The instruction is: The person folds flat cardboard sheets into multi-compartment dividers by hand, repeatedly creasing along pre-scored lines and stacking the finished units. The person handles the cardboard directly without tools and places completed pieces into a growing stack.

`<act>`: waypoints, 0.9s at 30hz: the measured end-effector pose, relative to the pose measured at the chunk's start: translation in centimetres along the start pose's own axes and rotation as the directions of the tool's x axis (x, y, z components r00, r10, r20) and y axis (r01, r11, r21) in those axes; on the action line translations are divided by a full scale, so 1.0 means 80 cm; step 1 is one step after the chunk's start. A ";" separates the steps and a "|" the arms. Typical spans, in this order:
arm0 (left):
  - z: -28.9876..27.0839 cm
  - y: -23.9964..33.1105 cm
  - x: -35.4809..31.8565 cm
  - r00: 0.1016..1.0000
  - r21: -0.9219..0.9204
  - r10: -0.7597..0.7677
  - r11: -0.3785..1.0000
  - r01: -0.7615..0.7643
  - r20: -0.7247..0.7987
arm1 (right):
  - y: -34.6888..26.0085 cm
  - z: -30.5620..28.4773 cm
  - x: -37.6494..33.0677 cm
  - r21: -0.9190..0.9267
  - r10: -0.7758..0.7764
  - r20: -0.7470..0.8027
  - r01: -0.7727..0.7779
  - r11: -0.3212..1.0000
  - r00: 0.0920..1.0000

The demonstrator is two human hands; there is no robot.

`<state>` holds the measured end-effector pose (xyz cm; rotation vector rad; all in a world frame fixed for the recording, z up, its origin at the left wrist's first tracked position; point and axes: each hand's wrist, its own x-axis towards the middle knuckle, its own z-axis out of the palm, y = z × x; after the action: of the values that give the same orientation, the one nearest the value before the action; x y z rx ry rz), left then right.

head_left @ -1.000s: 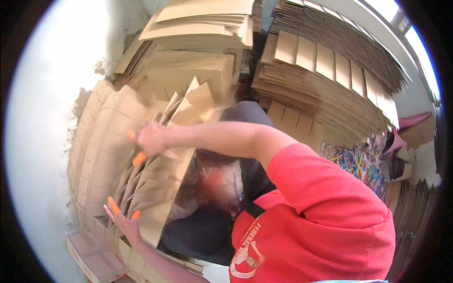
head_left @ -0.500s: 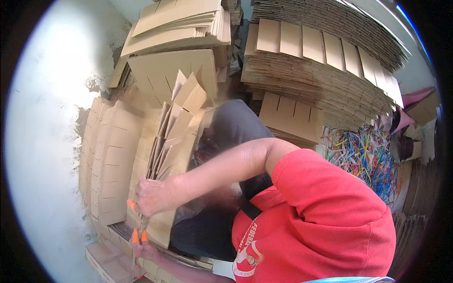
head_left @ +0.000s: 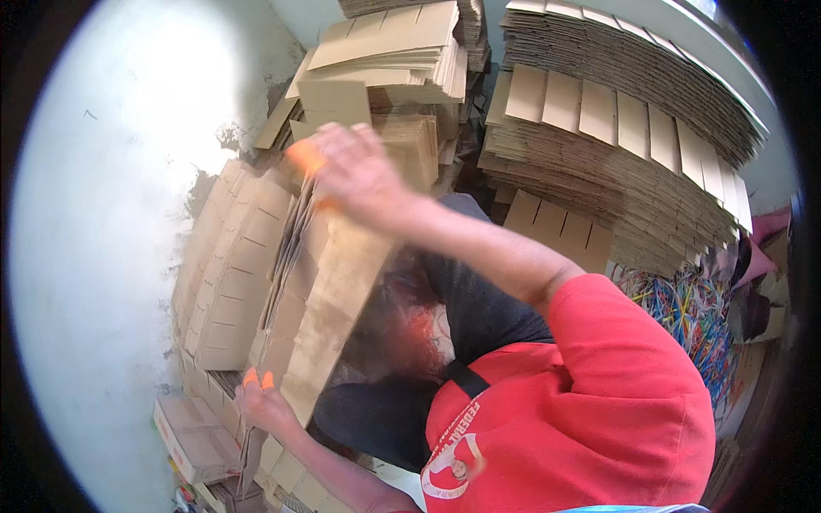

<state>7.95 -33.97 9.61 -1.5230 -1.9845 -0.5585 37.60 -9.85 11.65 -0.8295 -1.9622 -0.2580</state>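
My left hand, with orange covers on its fingertips, is closed on the near end of a cardboard partition, a narrow bundle of slotted strips. The bundle runs away from that hand along a pale board. Over the far end of the bundle, my right hand is smeared by motion, also with orange finger covers. Whether its fingers hold anything cannot be made out. Just beyond it stands a small cardboard piece, partly hidden by the hand.
Slotted cardboard sheets stand in a row against the wall on the left. Tall stacks of cardboard rise at the back, with more stacks at right. Colourful plastic strips lie heaped beyond. A closed carton sits lower left.
My right hand has left the near part of the bundle and moved up to its far end. The bundle's splayed far strips now sit closer together. My left hand stays at the near end.
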 end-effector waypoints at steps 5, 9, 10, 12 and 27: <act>-0.007 0.018 0.001 0.985 0.037 -0.147 0.988 0.151 -0.094 | 0.077 -0.031 -0.096 0.024 0.444 0.212 -0.459 0.888 0.870; -0.042 0.036 0.004 0.934 -0.033 -0.190 0.981 0.189 -0.302 | 0.053 -0.042 -0.108 0.384 0.436 0.182 -0.472 0.794 0.881; -0.061 0.063 0.010 0.908 -0.153 -0.296 0.953 0.261 -0.296 | 0.027 -0.047 -0.094 0.426 0.307 0.072 -0.308 0.851 0.949; -0.073 0.111 0.029 0.892 -0.337 -0.383 0.895 0.293 -0.240 | -0.018 -0.077 -0.061 0.700 0.318 0.021 -0.241 0.672 0.948; -0.007 0.409 0.128 0.585 -0.455 0.511 0.368 -0.811 -0.629 | -0.002 -0.325 -0.057 -0.614 -0.035 0.438 0.327 0.719 0.898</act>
<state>37.69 -18.24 16.36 -2.2734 -0.6188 -1.2197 57.01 -24.80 21.43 -1.2186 -2.3718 -1.0570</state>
